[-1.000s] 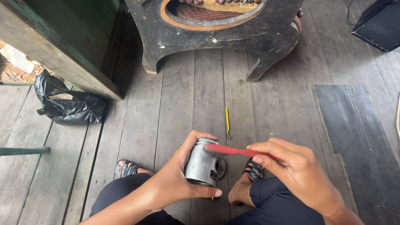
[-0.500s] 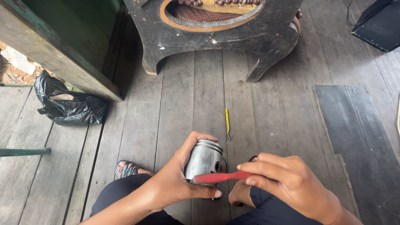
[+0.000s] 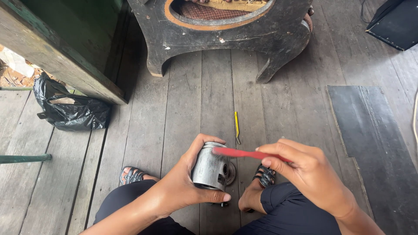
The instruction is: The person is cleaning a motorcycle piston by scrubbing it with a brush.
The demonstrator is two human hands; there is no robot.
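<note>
Now the thin red-handled brush (image 3: 244,153) lies across the upper edge of the dull grey metal piston (image 3: 212,169), higher than half a second ago, when it crossed the lower body, and close to where it sat a second ago; the strokes run up and down the cylinder wall. The right hand (image 3: 305,172) pinches the brush handle between thumb and fingertips, while the left hand (image 3: 183,185) is wrapped around the piston's left side, holding it above the knees and the worn wooden plank floor (image 3: 183,109). The piston has barely turned. A small yellow-handled tool (image 3: 236,126) lies on the planks just beyond, and a crumpled black plastic bag (image 3: 72,111) sits far left.
</note>
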